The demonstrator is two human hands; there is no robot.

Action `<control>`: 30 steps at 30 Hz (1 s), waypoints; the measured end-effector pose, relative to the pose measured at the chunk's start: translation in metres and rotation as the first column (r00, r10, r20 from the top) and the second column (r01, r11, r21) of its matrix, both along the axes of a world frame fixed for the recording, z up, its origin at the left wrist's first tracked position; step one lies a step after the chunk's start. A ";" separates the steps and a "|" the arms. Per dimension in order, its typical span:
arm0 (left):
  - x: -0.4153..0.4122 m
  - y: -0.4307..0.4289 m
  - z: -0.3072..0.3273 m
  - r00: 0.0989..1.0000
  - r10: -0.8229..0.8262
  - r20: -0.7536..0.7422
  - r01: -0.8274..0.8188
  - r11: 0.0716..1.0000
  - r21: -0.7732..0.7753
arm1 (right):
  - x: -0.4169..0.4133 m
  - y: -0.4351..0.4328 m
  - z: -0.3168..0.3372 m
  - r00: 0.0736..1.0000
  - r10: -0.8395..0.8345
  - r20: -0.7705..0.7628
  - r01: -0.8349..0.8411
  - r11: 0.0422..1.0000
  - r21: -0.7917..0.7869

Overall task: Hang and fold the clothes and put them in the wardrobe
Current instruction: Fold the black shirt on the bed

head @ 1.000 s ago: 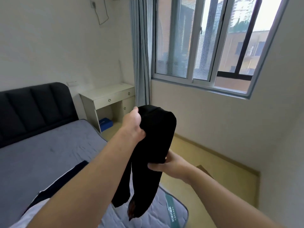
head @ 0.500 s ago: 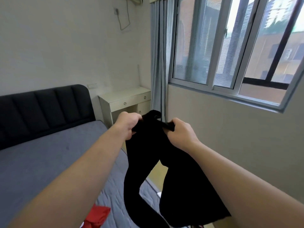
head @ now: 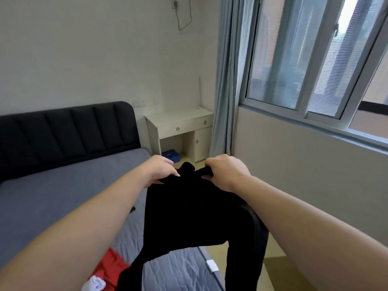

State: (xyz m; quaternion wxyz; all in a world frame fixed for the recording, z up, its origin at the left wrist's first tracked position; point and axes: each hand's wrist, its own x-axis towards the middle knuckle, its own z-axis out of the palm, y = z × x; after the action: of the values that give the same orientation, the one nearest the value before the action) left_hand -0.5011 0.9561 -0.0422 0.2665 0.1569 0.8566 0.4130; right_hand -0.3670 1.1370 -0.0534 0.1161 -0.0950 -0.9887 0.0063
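Black garment (head: 189, 208), gripped between left hand (head: 160, 171), right hand (head: 225, 172)

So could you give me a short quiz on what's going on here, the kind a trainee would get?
1. True or false: the left hand and the right hand both grip the black trousers at the top edge.
2. What lies on the grey mattress near the picture's lower edge? A) a red garment B) a hanger C) a pillow
3. Fill in: under the white desk sits a ___ box.
Key: 1 true; 2 A; 3 blue.
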 end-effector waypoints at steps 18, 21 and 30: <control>-0.009 -0.026 0.064 0.498 0.825 -0.267 -0.789 0.559 0.255 | -0.076 0.108 -0.018 0.876 0.222 0.428 -0.137 0.965 -0.222; -0.002 -0.029 0.064 0.492 0.842 -0.220 -0.771 0.539 0.339 | -0.078 0.100 -0.033 0.821 0.241 0.518 -0.108 0.956 -0.274; 0.006 -0.080 0.046 0.775 0.177 -0.606 -0.447 0.832 -0.329 | -0.097 0.054 -0.034 0.910 0.278 0.307 -0.081 0.847 -0.525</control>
State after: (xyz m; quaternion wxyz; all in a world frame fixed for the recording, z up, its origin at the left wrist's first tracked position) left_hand -0.4948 0.8763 0.0036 -0.0377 0.0534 0.9821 0.1765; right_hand -0.4637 1.1914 -0.0875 -0.1029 -0.0266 -0.9609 0.2556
